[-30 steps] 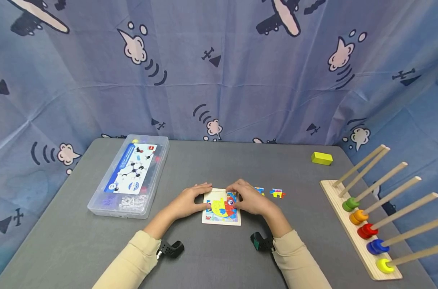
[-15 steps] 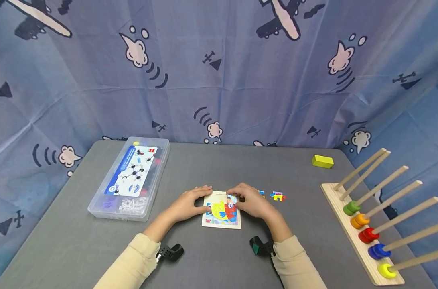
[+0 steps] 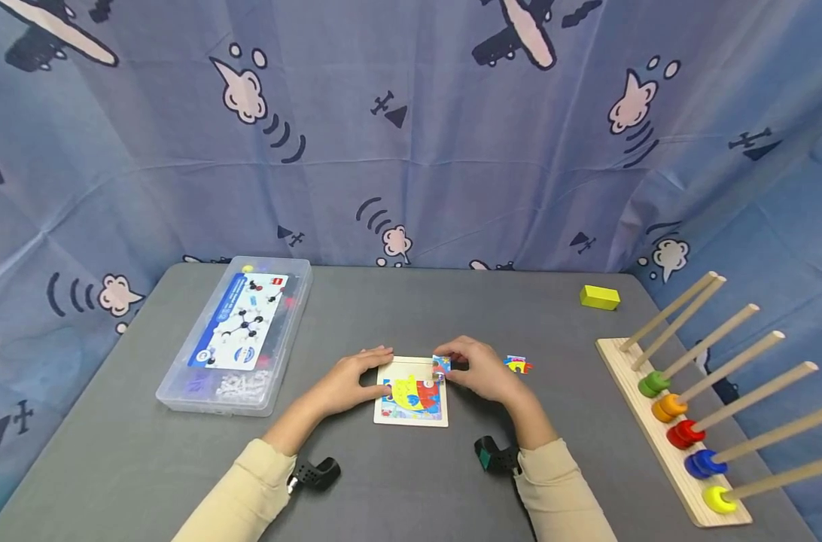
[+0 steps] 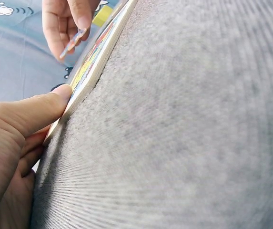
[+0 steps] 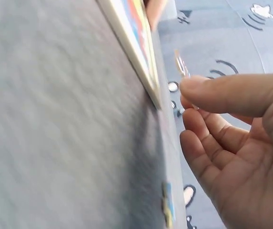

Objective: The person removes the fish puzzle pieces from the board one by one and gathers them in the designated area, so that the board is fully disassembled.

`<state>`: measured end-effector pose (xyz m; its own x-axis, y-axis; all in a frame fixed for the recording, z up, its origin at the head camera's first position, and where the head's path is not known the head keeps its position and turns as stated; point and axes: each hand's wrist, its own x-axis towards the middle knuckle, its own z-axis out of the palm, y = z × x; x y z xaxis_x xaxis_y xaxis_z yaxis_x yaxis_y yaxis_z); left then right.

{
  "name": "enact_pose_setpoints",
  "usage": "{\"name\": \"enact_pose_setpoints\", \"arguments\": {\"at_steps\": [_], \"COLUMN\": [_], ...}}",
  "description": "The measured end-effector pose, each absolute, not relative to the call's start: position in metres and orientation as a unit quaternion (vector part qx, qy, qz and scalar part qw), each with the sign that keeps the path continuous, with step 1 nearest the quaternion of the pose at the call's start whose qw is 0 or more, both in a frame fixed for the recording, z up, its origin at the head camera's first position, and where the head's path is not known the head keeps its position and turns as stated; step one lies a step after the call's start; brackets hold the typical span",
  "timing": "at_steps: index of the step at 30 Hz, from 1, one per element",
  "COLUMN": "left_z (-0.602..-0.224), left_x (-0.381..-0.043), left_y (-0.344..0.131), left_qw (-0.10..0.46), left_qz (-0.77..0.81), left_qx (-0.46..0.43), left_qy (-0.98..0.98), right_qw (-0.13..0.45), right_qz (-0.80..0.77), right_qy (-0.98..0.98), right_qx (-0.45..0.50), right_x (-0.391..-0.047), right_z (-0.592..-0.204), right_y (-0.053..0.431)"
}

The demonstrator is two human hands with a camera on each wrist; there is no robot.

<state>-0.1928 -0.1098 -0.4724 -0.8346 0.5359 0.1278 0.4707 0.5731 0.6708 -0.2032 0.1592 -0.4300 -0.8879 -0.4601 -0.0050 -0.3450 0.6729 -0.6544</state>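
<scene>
A wooden jigsaw puzzle board (image 3: 411, 419) with a yellow, red and blue picture lies flat on the table, its upper left part bare wood. My left hand (image 3: 348, 384) holds its left side, thumb on the rim and fingers along the edge. In the left wrist view that thumb (image 4: 53, 102) presses the board's edge. My right hand (image 3: 482, 369) pinches a small blue puzzle piece (image 3: 441, 366) between thumb and fingers, over the board's upper right corner. The right wrist view shows this piece (image 5: 181, 64) nearly edge-on, apart from the board.
Another loose puzzle piece (image 3: 517, 364) lies right of my right hand. A clear plastic case (image 3: 231, 339) of molecule parts stands at the left. A wooden peg rack (image 3: 675, 436) with coloured rings fills the right side, and a yellow block (image 3: 599, 297) lies at the back right.
My right hand has raised the blue piece off the board's upper right area and shifted slightly right. My left hand stays on the board's left side.
</scene>
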Motion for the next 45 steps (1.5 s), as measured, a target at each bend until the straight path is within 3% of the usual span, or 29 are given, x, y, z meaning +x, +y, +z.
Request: {"name": "enact_pose_setpoints", "arguments": {"at_steps": [18, 45], "left_z": [-0.471, -0.468], "left_x": [-0.192, -0.19], "left_y": [-0.11, -0.109], "left_qw": [0.047, 0.041], "left_qz": [0.359, 0.363], "left_qx": [0.282, 0.284], "left_qy": [0.889, 0.886], "right_qw": [0.053, 0.041], "right_qz": [-0.374, -0.35], "right_qy": [0.906, 0.929], "right_qx": [-0.191, -0.114], "right_x": [-0.207, -0.204], "right_z": [-0.416, -0.431], "right_y": [0.219, 0.303]}}
